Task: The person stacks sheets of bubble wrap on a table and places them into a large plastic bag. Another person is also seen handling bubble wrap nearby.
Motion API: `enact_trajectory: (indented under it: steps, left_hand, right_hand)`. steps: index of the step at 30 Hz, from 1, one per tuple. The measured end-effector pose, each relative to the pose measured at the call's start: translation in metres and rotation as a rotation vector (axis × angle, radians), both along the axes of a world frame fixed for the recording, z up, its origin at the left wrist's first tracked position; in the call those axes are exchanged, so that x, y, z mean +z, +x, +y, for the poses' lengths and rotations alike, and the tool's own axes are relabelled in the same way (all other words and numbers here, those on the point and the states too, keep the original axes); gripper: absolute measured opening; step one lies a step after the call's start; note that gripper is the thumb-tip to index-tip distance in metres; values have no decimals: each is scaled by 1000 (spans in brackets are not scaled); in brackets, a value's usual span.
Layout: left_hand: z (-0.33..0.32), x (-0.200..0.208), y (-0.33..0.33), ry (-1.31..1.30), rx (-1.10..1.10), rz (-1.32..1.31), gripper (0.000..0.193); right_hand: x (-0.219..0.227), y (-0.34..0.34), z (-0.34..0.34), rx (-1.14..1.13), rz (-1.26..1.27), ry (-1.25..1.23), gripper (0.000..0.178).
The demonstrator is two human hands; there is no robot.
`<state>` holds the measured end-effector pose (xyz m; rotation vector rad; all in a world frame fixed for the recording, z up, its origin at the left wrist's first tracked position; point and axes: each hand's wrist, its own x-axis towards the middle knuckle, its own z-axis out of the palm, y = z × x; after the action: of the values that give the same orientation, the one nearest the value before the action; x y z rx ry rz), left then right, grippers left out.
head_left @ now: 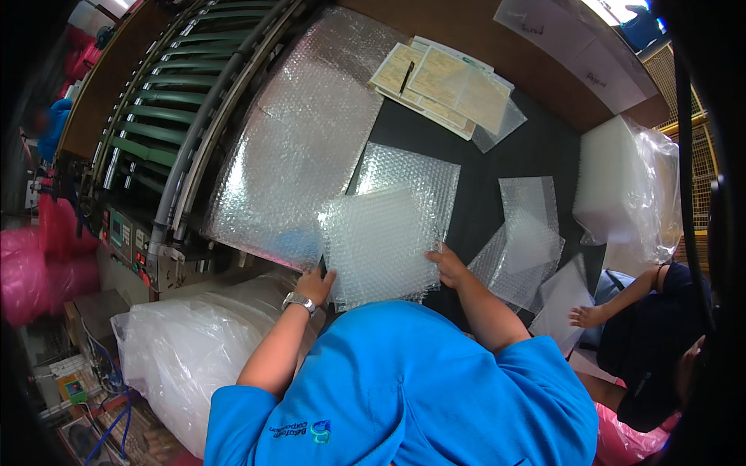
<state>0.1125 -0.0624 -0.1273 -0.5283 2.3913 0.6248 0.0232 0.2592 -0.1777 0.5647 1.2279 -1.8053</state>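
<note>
Right in front of me is a squarish stack of clear bubble wrap sheets (381,248). My left hand (313,287), with a watch on the wrist, is closed at the stack's lower left edge, thumb on top. At the right edge, my right hand (447,266) pinches the sheets between thumb and fingers. Another bubble wrap piece (416,167) lies partly under the far side of the stack. Whether the pieces are flat sheets or bags I cannot tell.
To the left lies a large bubble wrap sheet (303,124), beside a roller machine (171,101). Papers with a pen (406,78) are at the back. Loose bubble wrap pieces (521,241) and a wrapped white stack (614,179) are on the right, where a co-worker's hand (590,316) reaches in.
</note>
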Motion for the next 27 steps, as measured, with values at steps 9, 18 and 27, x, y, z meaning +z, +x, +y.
enact_trajectory:
  steps: [9, 18, 27]
  left_hand:
    - [35, -8, -32, 1005, 799, 121, 70]
    - [28, 26, -112, 1028, 461, 415, 56]
    - [52, 44, -193, 796, 66, 347, 65]
  right_hand:
    - [22, -3, -20, 50, 26, 61, 62]
    - [75, -39, -31, -156, 303, 62, 49]
    - [56, -16, -23, -475, 100, -193, 46]
